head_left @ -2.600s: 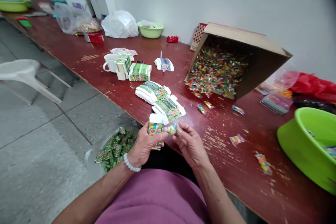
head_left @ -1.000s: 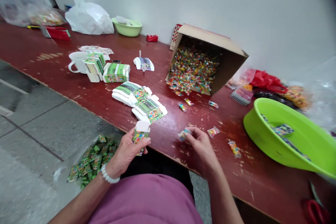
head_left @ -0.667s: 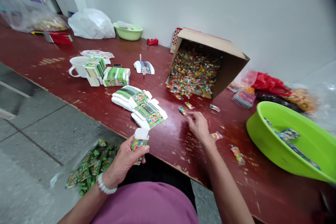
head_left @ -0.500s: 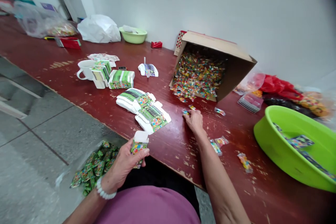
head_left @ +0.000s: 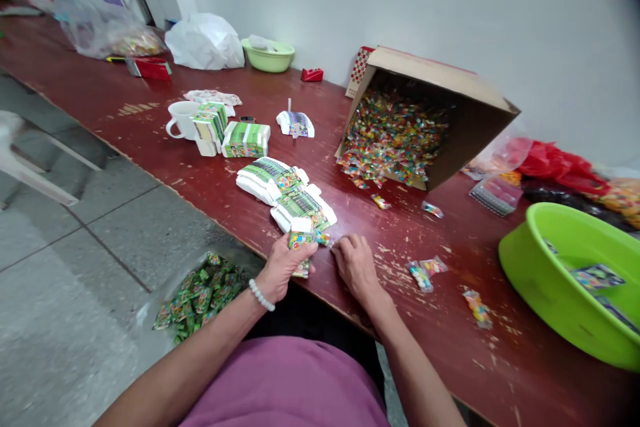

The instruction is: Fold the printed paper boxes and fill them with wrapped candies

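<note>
My left hand [head_left: 281,268] is closed round a small green printed candy box [head_left: 301,240], its white end flap raised, at the table's front edge. Close beside it, my right hand [head_left: 357,268] has its fingers pinched at the end of a small clear candy packet [head_left: 323,238], which lies against the box's right side. Just behind the box are stacks of flat green-and-white cartons [head_left: 305,205]. Farther back, a cardboard box [head_left: 473,147] lies on its side with a heap of candy packets [head_left: 395,133] spilling from its mouth.
Loose candy packets [head_left: 421,275] are scattered right of my hands, before a lime-green basin [head_left: 540,293]. A white mug [head_left: 184,120] and bundled cartons [head_left: 246,140] stand at the left. Below the table edge, a bag holds filled green boxes [head_left: 200,297]. A white stool [head_left: 30,160] is at far left.
My right hand has drawn a candy packet from near the cardboard box toward my left hand. My left hand has moved right and slightly up with the candy box. The view has shifted slightly.
</note>
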{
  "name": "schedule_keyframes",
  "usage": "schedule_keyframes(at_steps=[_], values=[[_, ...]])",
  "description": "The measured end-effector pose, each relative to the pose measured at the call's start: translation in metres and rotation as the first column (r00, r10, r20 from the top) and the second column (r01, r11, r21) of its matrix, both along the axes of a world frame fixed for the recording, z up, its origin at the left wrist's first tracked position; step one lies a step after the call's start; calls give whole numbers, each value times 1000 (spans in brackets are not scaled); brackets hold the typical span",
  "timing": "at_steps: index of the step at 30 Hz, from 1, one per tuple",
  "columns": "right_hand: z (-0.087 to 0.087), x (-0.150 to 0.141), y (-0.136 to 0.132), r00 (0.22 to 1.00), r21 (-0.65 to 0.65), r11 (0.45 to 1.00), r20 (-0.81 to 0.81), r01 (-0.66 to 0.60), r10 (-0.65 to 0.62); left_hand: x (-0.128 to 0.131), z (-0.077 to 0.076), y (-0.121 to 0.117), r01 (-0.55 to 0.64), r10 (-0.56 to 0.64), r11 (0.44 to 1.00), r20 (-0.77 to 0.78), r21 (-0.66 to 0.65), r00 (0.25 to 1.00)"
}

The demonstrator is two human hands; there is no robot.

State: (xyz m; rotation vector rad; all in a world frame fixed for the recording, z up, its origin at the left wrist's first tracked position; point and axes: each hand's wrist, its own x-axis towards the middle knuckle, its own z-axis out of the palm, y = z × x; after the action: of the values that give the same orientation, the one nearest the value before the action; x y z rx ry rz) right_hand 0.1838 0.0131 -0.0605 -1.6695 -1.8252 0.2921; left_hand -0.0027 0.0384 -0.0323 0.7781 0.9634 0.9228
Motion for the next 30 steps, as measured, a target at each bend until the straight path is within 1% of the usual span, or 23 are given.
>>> schedule_keyframes(at_steps=[4, 7, 10, 12, 14, 16, 18, 20, 22, 23, 24, 25, 27, 28, 29, 30], values=[[-1, -5, 5, 999, -2, 1000, -29, 19, -19, 4, -6, 6, -4, 4, 1000, 28, 5, 1000], [0, -13, 15, 997, -8, 997, -13, 79, -79, 0, -6, 5, -1, 0, 1000, 43, 1, 999], [-3, -24, 22, 988, -23, 988, 23, 154, -153, -4, -6, 3, -18, 18, 1000, 46, 5, 999], [-5, -27, 22, 985, -29, 985, 28, 169, -168, -6, -7, 2, -45, 44, 999, 39, 14, 998], [-6, -27, 18, 991, -25, 991, 12, 135, -135, -8, -7, 2, -85, 84, 996, 23, 32, 996], [-4, -25, 10, 997, -12, 997, -21, 72, -72, -8, -6, 1, -111, 111, 993, 4, 51, 994], [0, -27, 0, 998, 10, 1000, -58, 4, -3, -8, -3, -1, -96, 97, 993, -14, 65, 995], [4, -32, -9, 990, 66, 997, -131, -51, 59, -7, 1, -3, -68, 70, 995, -26, 70, 997], [9, -39, -16, 961, 125, 990, -259, -63, 94, -7, 4, -5, -70, 72, 995, -34, 69, 997], [12, -43, -19, 929, 131, 990, -357, -49, 93, -7, 6, -7, -82, 84, 994, -36, 66, 996], [14, -46, -20, 875, 109, 994, -478, -31, 80, -7, 7, -8, -98, 100, 993, -38, 65, 994], [16, -48, -22, 795, 56, 998, -605, -23, 52, -8, 9, -8, -114, 117, 991, -39, 66, 992], [21, -51, -24, 567, -68, 996, -823, -61, -22, -11, 12, -11, -143, 146, 987, -36, 74, 989], [24, -52, -26, 454, -117, 989, -889, -96, -61, -12, 14, -12, -156, 159, 984, -32, 82, 987], [26, -52, -28, 366, -151, 980, -926, -132, -93, -13, 16, -13, -165, 169, 982, -29, 92, 985], [29, -52, -30, 308, -177, 970, -944, -165, -120, -14, 17, -15, -170, 174, 980, -29, 104, 984]])
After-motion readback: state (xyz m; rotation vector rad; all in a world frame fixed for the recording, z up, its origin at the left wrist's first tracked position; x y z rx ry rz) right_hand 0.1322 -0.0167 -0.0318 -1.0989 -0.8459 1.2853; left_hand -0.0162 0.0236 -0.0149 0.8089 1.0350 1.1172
